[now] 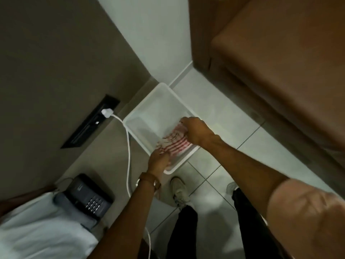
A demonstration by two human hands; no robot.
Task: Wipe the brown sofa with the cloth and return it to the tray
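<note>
We have our right hand [195, 130] closed over the far edge of the red-and-white striped cloth [174, 143], fingers bunching the fabric. Our left hand [159, 161] grips the near edge of the same cloth, fingers curled into it. A brown strap [149, 179] circles the left wrist. The cloth sits inside the white plastic tray [147, 101], at its near end; the rest of the tray's floor is bare and nothing else lies in it. The tray rests at the corner of a grey-brown surface [104, 152], its near corner hanging past the edge above the tiled floor [211, 171].

Beside the tray a white cable [128, 146] runs from a white plug [106, 113] seated in a black recessed socket strip [89, 122] and trails down past our left arm. Nearer to us on the same surface stands a dark desk telephone [87, 195], and a white fabric [37, 227] lies beside it. The brown sofa [280, 71] stands to the right, well apart from the tray. Below we see our pale shoes [179, 189] and dark trousers.
</note>
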